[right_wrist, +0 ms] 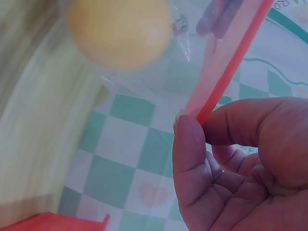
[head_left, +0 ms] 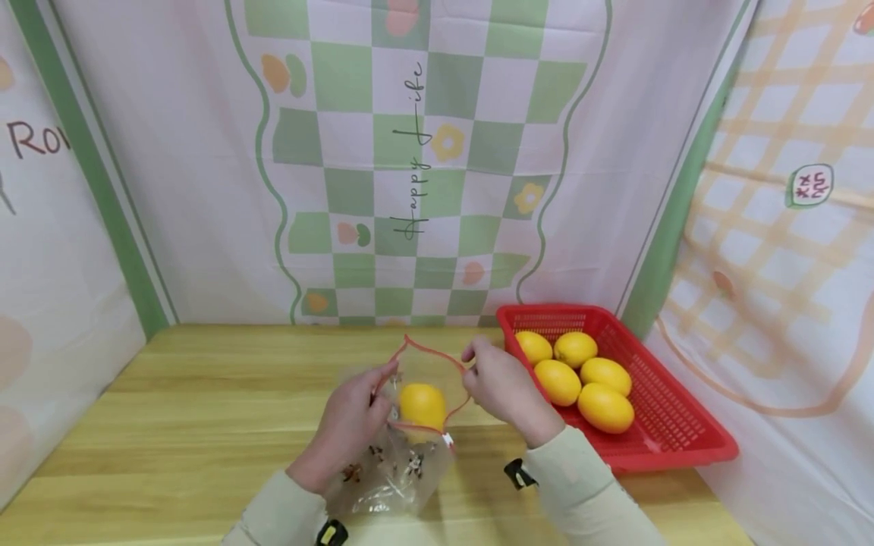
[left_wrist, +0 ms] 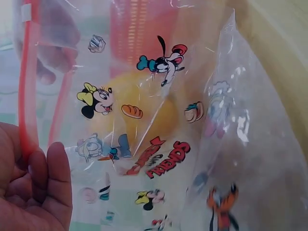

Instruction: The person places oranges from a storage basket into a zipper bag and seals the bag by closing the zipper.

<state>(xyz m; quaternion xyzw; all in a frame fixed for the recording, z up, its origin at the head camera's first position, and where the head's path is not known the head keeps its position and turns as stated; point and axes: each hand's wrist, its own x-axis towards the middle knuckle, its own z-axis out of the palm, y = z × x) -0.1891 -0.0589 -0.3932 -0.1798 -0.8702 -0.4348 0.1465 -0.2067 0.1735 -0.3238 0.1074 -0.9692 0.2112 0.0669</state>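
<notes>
A clear zip bag (head_left: 403, 462) printed with cartoon figures and edged with a red seal strip (head_left: 437, 355) stands open on the wooden table. One yellow lemon (head_left: 422, 405) lies inside it. My left hand (head_left: 350, 425) pinches the strip's left side, and the left wrist view shows the thumb (left_wrist: 53, 178) against the red strip (left_wrist: 28, 96). My right hand (head_left: 497, 384) pinches the strip's right side; in the right wrist view the strip (right_wrist: 226, 62) sits between thumb and forefinger, with the lemon (right_wrist: 119, 30) blurred beyond.
A red plastic basket (head_left: 672, 425) stands at the right of the table (head_left: 205, 409) and holds several lemons (head_left: 605, 406). Printed cloth walls close the back and both sides.
</notes>
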